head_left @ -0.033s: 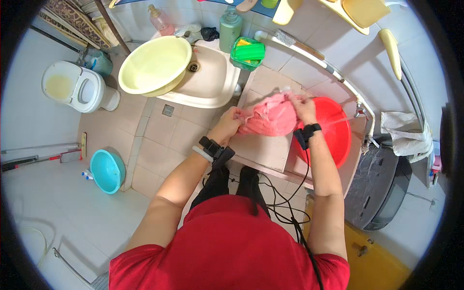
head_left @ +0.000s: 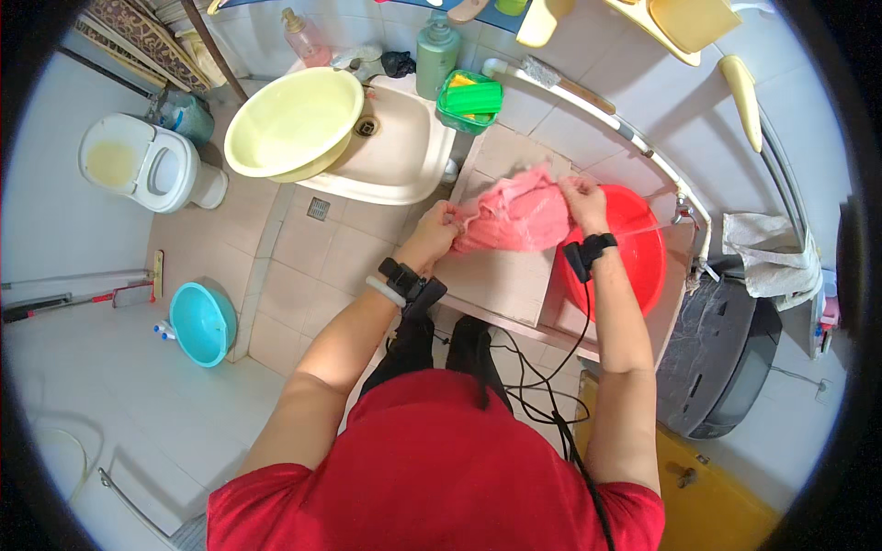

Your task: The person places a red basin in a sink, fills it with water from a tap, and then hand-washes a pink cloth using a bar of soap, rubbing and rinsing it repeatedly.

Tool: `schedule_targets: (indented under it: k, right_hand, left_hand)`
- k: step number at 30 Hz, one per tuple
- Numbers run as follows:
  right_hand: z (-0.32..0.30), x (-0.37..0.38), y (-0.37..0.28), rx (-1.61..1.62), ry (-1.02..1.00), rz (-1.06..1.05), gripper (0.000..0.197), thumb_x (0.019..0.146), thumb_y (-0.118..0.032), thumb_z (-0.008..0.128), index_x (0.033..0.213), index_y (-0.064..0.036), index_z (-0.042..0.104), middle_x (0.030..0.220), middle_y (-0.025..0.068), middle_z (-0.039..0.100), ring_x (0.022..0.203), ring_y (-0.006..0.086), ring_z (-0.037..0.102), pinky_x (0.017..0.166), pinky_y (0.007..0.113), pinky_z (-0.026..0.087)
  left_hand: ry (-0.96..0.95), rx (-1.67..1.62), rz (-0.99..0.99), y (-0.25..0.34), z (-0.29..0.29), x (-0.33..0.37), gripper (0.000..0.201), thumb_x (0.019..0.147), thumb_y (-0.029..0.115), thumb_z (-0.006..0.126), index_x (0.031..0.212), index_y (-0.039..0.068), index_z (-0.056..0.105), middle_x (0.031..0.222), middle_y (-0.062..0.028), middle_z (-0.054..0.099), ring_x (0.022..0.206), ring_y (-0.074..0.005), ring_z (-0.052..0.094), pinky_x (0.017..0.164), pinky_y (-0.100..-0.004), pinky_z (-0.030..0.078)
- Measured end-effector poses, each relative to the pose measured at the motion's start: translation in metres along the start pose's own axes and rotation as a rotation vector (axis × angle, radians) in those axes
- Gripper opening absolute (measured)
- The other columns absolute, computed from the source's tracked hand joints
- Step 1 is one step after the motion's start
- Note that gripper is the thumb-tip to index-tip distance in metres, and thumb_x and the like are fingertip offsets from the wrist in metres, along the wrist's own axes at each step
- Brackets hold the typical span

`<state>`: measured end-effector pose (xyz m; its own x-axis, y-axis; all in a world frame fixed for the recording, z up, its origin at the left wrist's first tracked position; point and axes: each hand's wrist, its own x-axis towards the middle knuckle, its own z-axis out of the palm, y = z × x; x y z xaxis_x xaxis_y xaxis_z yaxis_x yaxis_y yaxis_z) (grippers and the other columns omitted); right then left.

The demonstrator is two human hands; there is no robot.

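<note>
A pink cloth (head_left: 519, 216), a towel by its look, is stretched between my hands above a tiled ledge (head_left: 491, 289). My left hand (head_left: 439, 225) pinches its left end, fingers closed. At the opposite end, my right hand (head_left: 584, 200) grips the upper corner beside a red basin (head_left: 638, 248). The cloth hangs loosely bunched, its surface creased. A thin stream of water runs from a tap (head_left: 682, 213) on the wall into the red basin, which my right wrist partly covers.
Left of the ledge is a sink (head_left: 404, 156) with a pale yellow basin (head_left: 294, 124) resting on it. A green basket (head_left: 470, 101) and a pump bottle (head_left: 437, 60) stand along the wall. Black cables (head_left: 551, 404) trail by my feet. A blue basin (head_left: 202, 323) sits on the floor.
The pink cloth has shifted and changed its folds slightly. My right hand has moved a little to the right, still gripping the corner; my left hand stays nearly in place.
</note>
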<state>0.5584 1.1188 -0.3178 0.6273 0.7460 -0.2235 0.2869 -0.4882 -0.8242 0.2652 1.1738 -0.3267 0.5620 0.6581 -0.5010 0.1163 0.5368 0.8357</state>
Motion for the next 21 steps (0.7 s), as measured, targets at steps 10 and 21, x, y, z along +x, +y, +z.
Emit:
schedule_targets:
  k: [10, 21]
  right_hand:
    - [0.041, -0.042, 0.073, -0.564, -0.277, -0.343, 0.040, 0.076, -0.012, 0.063, 0.114, -0.0019, 0.056, 0.101, 0.0182, 0.062, 0.090, 0.0270, 0.061, 0.079, 0.035, 0.050]
    - [0.062, 0.014, 0.015, -0.311, -0.671, -0.386, 0.026, 0.084, -0.020, 0.055, 0.104, -0.0061, 0.061, 0.094, 0.0134, 0.065, 0.083, 0.0275, 0.061, 0.074, 0.034, 0.048]
  left_hand:
    - [0.176, 0.828, 0.178, -0.051, 0.040, 0.004, 0.034, 0.078, 0.021, 0.058, 0.104, 0.000, 0.053, 0.101, -0.0239, 0.056, 0.086, -0.0419, 0.055, 0.078, -0.0459, 0.045]
    - [0.034, 1.311, 0.398, -0.074, 0.050, 0.021, 0.053, 0.079, 0.018, 0.055, 0.131, 0.017, 0.043, 0.116, -0.0230, 0.051, 0.108, -0.0402, 0.048, 0.086, -0.0456, 0.043]
